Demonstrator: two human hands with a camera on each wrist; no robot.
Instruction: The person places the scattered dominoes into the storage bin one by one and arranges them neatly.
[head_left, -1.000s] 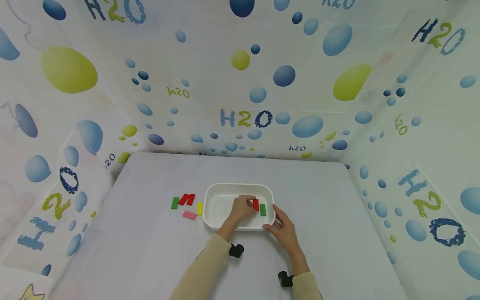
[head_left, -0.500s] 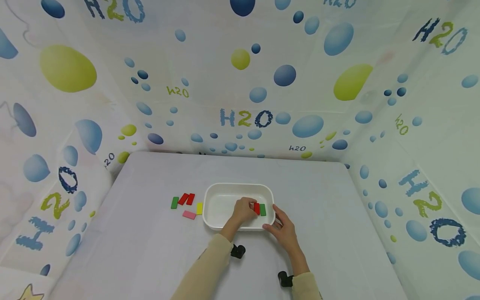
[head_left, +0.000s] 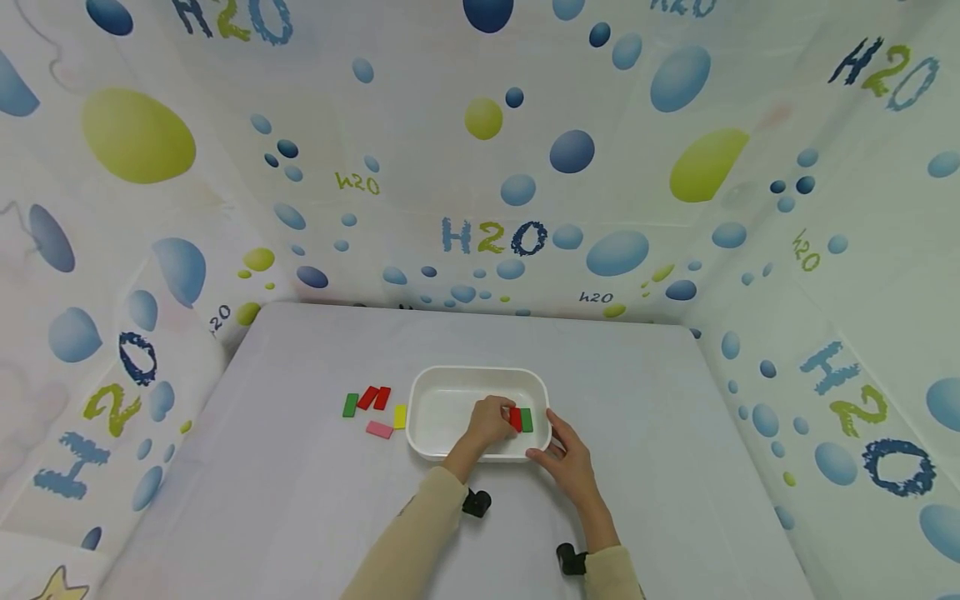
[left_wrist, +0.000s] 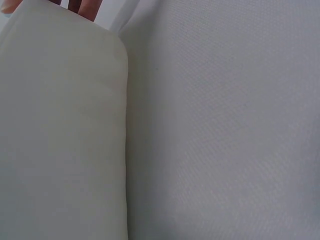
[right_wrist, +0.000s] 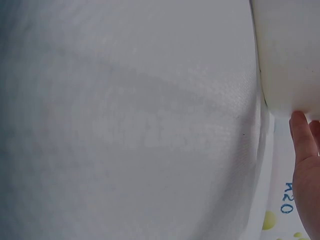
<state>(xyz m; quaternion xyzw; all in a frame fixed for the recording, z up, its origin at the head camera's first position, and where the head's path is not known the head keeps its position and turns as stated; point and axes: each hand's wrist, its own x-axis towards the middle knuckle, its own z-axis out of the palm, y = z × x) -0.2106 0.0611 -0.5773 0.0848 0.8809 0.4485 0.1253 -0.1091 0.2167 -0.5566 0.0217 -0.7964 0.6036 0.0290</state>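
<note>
A white tray stands on the table. Inside its right part my left hand pinches a small red block, which lies right beside a green block on the tray floor. My right hand grips the tray's front right corner, thumb at the front rim and fingers along the right side. In the right wrist view, the right hand's fingers touch the tray's pale wall. Only a few left-hand fingers show at the top corner of the left wrist view.
Left of the tray lie several small blocks: a green block, a red block, another red block, a pink block and a yellow block by the tray's wall. Patterned sheeting encloses the table.
My left hand has brought the red block slightly toward me and to the right, closing the gap to the green block. The right hand stays at the tray's corner.
</note>
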